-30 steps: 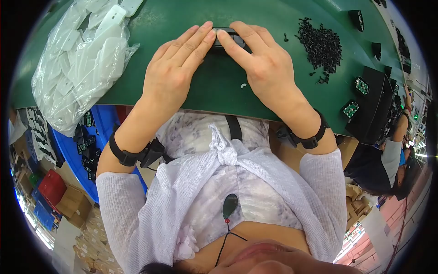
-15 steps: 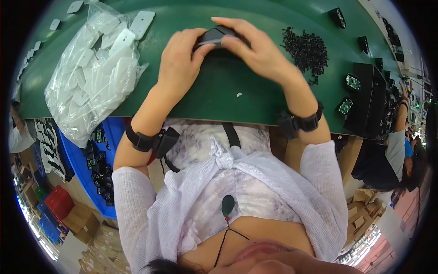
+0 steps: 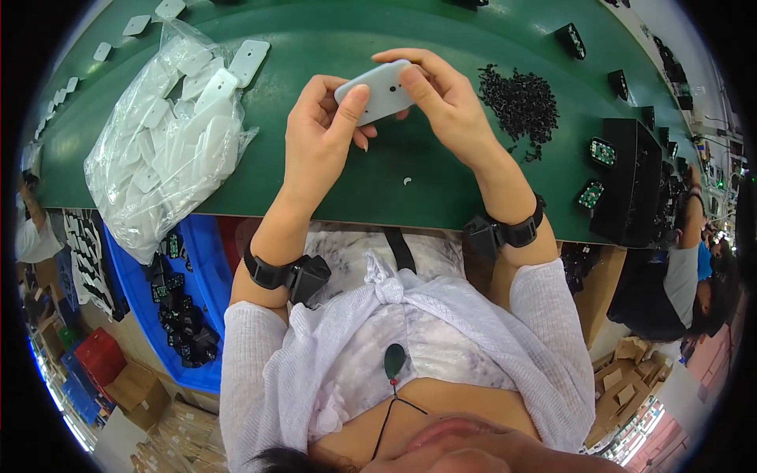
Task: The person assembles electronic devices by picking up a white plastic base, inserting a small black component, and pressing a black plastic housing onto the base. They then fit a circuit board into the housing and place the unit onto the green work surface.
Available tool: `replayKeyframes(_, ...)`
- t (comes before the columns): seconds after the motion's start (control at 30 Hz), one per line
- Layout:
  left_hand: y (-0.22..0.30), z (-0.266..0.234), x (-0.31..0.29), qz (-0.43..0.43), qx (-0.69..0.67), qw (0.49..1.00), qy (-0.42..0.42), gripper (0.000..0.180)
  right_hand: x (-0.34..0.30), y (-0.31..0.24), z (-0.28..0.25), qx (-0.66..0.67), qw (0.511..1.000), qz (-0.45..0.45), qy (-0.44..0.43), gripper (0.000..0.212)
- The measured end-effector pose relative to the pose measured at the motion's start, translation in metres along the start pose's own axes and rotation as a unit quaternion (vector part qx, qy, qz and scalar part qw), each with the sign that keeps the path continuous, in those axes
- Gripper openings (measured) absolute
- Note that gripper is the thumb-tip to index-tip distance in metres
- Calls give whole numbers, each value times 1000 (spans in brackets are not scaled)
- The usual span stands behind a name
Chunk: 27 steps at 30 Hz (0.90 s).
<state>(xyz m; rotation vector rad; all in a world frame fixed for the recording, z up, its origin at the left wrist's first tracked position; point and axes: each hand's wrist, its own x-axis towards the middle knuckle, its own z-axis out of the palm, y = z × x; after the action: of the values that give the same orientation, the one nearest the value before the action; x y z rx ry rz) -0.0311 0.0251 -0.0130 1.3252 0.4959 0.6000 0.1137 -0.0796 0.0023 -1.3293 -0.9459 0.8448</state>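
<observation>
Between both hands is a pale grey plastic cover (image 3: 377,96), flat with rounded corners and small dark holes, its face tilted toward me above the green table. My left hand (image 3: 322,130) grips its left end, thumb on the face and fingers behind. My right hand (image 3: 448,101) holds the right end, thumb pressing near the upper corner. Whatever sits behind the cover is hidden. To the right of my right hand lies a heap of small black parts (image 3: 520,110). A clear plastic bag (image 3: 162,162) full of similar pale covers lies left of my left hand.
A single pale cover (image 3: 250,63) lies by the bag. Black housings (image 3: 570,41) and a black box (image 3: 627,177) stand at the right, with green circuit boards (image 3: 590,194) beside it. A blue bin (image 3: 146,315) sits below the table's left edge. Co-workers are at both sides.
The black piece in my hands has been turned, so a pale cover face now shows. Both hands have come slightly nearer to me.
</observation>
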Motion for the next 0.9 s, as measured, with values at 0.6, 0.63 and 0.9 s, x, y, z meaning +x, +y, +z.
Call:
replayKeyframes(0.6,-1,1,-15,2,10,1000,6,28,-6,-2,4,15,999,23,-41,34)
replayKeyframes(0.63,0,1,-14,3,11,1000,7,28,-6,-3,3,14,999,22,-42,34)
replayKeyframes(0.9,6,-3,-16,-2,74,997,-13,28,-12,-12,-1,-139,988,31,-57,36)
